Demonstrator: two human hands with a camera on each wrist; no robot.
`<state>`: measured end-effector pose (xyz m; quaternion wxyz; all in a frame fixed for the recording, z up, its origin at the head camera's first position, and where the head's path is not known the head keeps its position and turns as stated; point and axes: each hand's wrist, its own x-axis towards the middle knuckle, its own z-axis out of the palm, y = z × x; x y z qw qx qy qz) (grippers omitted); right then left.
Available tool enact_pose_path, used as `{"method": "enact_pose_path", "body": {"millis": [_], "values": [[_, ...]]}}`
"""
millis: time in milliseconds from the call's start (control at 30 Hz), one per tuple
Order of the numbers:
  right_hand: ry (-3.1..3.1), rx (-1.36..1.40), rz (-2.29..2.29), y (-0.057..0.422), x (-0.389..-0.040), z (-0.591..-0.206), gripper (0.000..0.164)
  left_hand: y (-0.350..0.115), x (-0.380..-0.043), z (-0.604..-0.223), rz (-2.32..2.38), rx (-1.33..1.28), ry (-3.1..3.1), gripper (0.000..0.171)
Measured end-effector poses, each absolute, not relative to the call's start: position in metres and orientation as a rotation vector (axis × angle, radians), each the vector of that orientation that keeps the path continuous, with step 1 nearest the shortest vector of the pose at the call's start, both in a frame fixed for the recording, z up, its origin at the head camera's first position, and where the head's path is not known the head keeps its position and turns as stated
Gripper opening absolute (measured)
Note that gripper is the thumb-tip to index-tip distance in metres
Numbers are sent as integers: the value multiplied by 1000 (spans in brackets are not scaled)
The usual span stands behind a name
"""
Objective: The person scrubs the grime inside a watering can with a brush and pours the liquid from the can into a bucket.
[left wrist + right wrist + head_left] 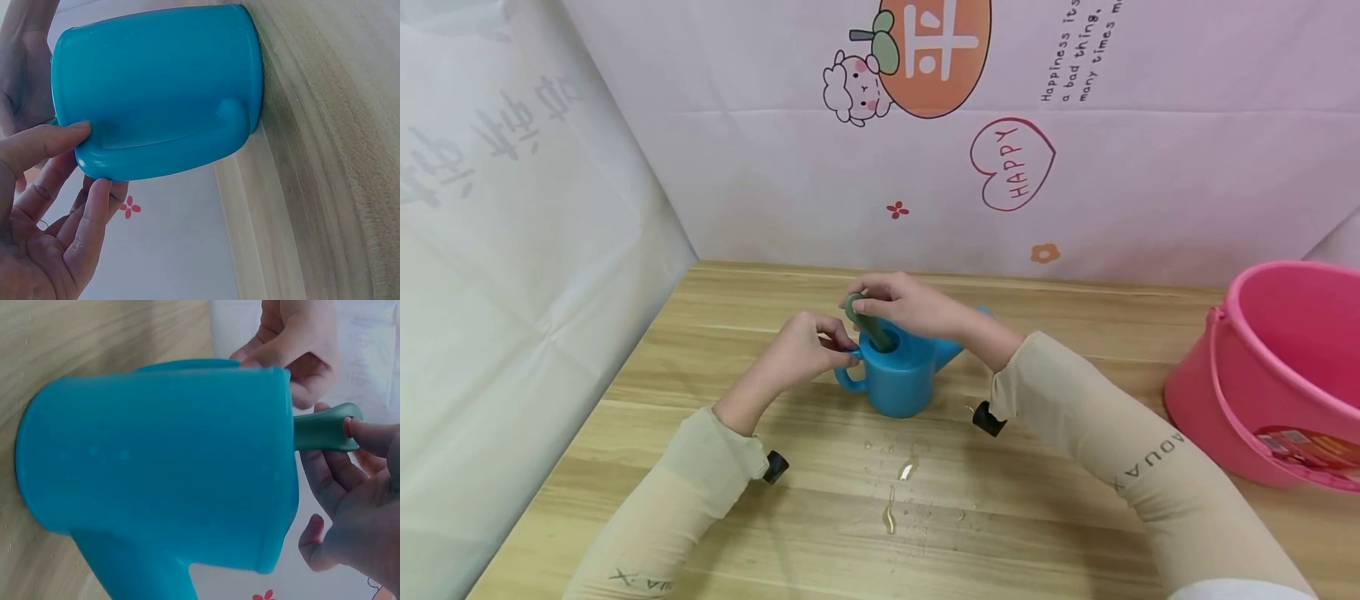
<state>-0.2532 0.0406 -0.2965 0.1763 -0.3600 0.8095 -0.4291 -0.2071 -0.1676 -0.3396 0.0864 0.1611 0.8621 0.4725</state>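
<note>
A blue watering can (898,387) stands upright on the wooden table, its handle to the left and its spout to the right. With thumb and fingers, my left hand (805,350) pinches the upper part of the can's handle (169,159). My right hand (906,302) holds the top end of a green handle-like tool (325,429) between thumb and fingers. This tool leans down through the can's round top opening. Its lower end is hidden inside the can, so its kind cannot be told.
A pink bucket (1217,367) with a pink carrying handle stands at the table's right. Small puddles of water (890,512) lie on the wooden table (820,533) in front of the can. A printed white sheet (775,167) hangs behind the table.
</note>
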Motion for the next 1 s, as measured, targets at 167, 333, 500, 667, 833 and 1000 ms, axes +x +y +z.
{"method": "enact_pose_path", "body": {"millis": [167,333,500,667,833,1000], "values": [[2218,-1068,-1157,41,-258,-299,25,-168,-208,-340,1415,468,2559,5],[2166,-1103,-1075,43,-260,-295,24,-168,-209,-339,1406,449,2551,6],[2141,-1153,-1142,41,-260,-287,23,-169,-210,-338,1385,450,2552,5],[2173,-1133,-1124,40,-259,-288,24,-169,-211,-338,1370,441,2550,4],[2152,-1160,-1101,41,-258,-289,23,-169,-212,-339,1378,438,2530,4],[2102,-1243,-1004,42,-258,-288,22,-170,-211,-339,1403,451,2520,6]]}}
